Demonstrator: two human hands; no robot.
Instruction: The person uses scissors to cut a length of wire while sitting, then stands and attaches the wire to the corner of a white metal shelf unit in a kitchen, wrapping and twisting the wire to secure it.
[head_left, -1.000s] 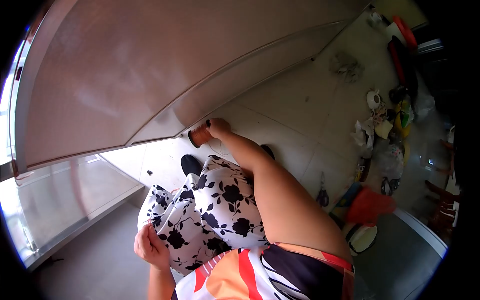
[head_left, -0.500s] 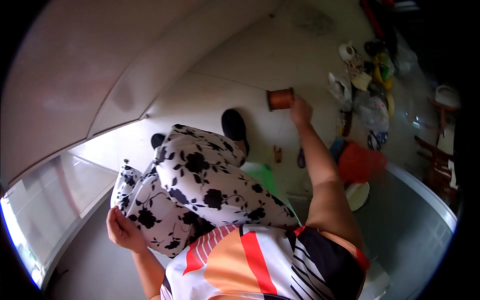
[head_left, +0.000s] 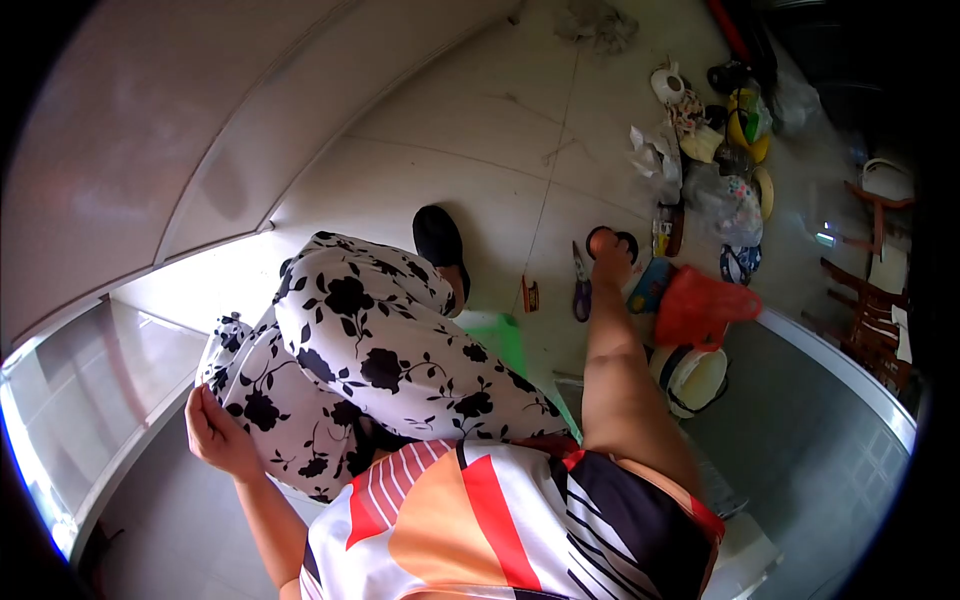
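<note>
My right hand (head_left: 612, 266) reaches down to the floor with its fingers around a spool of copper-coloured wire (head_left: 600, 240). The spool appears end-up, and the hand partly covers it. Close on its left lies a pair of scissors (head_left: 582, 288) with dark handles. A small orange-and-black item (head_left: 529, 294) rests farther left on the tiles. Beside the patterned trousers (head_left: 350, 340), my left hand (head_left: 218, 438) is raised with thumb and fingers pressed together. Whatever its fingertips may pinch is too small to make out.
A red plastic bag (head_left: 700, 305) and a white bucket (head_left: 692, 380) are right of my forearm. Bags and household items (head_left: 725, 195) clutter the floor beyond. A green stool (head_left: 495, 335) shows by my knee. Light panels (head_left: 150, 130) stand on the left.
My right hand has brought the spool down and nearer, from above the floor to beside the scissors. The spool has turned from sideways to end-up. My left hand keeps its pinch.
</note>
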